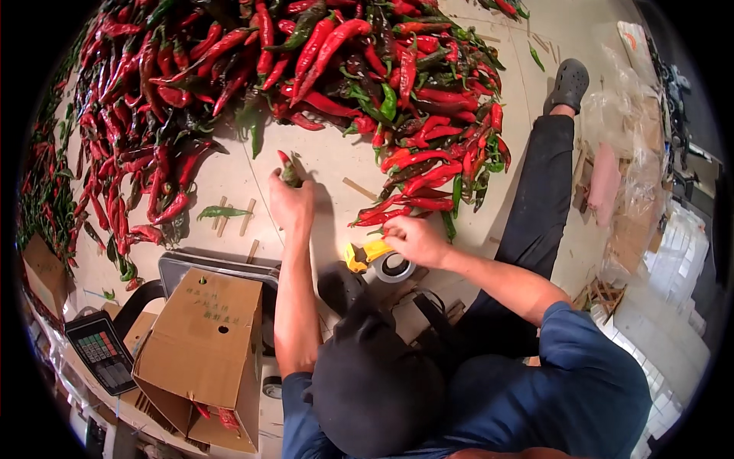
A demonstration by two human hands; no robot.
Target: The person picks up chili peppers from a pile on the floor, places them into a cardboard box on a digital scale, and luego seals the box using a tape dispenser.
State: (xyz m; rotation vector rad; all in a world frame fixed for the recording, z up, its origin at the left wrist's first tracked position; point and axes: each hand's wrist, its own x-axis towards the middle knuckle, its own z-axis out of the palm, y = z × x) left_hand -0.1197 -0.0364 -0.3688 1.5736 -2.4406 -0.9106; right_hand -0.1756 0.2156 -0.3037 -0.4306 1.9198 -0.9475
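My left hand (291,201) holds peppers, one with a red tip and one dark green, over the tiled floor (338,166). My right hand (416,240) pinches a small red part with a green stem, most likely a pepper; the rest is hidden by the fingers. Just beyond it, red chili peppers (381,217) lie at the near end of a large heap of red, green and dark peppers (327,51). Beside my right hand is a yellow tape dispenser (358,255) with a roll of tape (395,267).
An open cardboard box (200,338) with some red peppers stands on a scale at the lower left, by its keypad display (100,350). A green pepper (223,212) and several tan strips lie on the floor. Plastic sheeting (631,189) and cartons line the right.
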